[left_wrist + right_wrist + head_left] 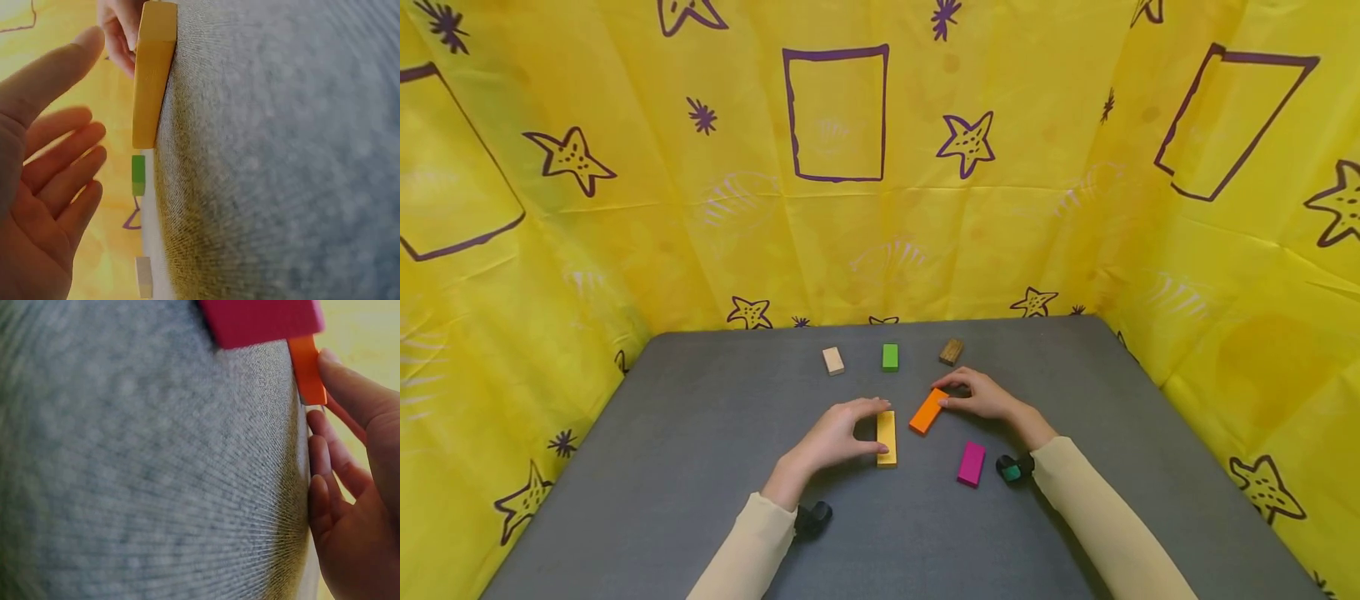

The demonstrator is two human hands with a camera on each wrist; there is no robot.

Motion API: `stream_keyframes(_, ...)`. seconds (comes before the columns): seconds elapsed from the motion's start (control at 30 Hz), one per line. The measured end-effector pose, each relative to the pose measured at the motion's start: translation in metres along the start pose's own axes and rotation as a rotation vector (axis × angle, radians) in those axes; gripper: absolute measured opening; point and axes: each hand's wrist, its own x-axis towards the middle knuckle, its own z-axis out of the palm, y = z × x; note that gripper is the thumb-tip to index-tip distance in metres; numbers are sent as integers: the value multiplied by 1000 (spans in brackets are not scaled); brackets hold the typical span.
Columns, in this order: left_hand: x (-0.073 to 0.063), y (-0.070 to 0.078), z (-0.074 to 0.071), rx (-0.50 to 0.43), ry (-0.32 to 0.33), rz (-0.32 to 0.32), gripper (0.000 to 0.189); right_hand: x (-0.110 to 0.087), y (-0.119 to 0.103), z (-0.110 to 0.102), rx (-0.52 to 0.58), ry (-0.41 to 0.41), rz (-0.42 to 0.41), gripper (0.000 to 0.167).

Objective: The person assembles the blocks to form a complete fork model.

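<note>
My left hand (835, 435) reaches over a yellow block (887, 433) lying flat on the table, thumb at its near end and fingers toward its far end. In the left wrist view the fingers are loosely spread, with a gap to the yellow block (153, 75). To the right, an orange block (927, 412) lies at a slant. My right hand (988, 400) pinches its far end between thumb and index finger, the other fingers loosely bent in the right wrist view. A magenta block (972, 464) lies nearer, below the right hand.
Along the back of the grey table (700, 467) stand a pale wooden block (833, 361), a green block (890, 357) and a brown wood-grain block (951, 352). Yellow patterned cloth (842, 250) hangs behind the table and on both sides.
</note>
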Motion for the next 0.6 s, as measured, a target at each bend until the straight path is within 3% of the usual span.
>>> stream_keyframes(0.23,-2,4,-1,-23,-54,49,60,1,3,-2,32,-15,11,37)
stream_keyframes(0.6,-1,5,1,-57,-117,52,51,1,5,-1,30,-21,-6,38)
